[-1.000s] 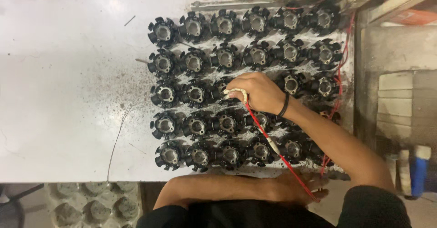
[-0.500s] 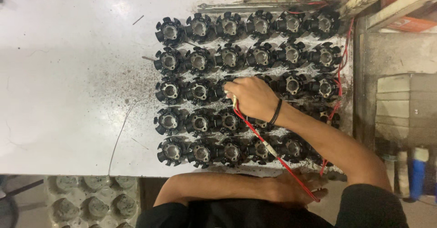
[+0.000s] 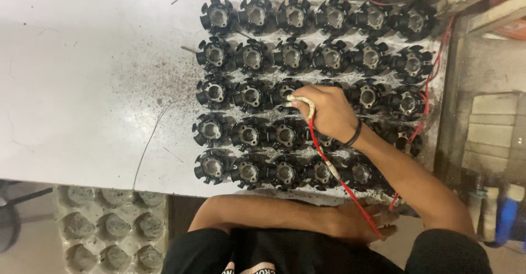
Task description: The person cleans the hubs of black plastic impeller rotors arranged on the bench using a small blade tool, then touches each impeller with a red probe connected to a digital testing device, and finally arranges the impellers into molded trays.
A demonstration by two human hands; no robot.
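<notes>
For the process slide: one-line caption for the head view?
Right hand presses a red-wired probe to one black slotted part in a grid on the white table; left hand rests at the table edge.

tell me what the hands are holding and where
The right hand pinches a probe near its pale tip, red wire trailing. The left hand grips that wire's lower end.

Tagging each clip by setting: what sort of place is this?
Probably a small workshop for electrical parts. Rows of black round motor parts lie on a stained white bench; the right hand holds a probe on a red wire.
</notes>
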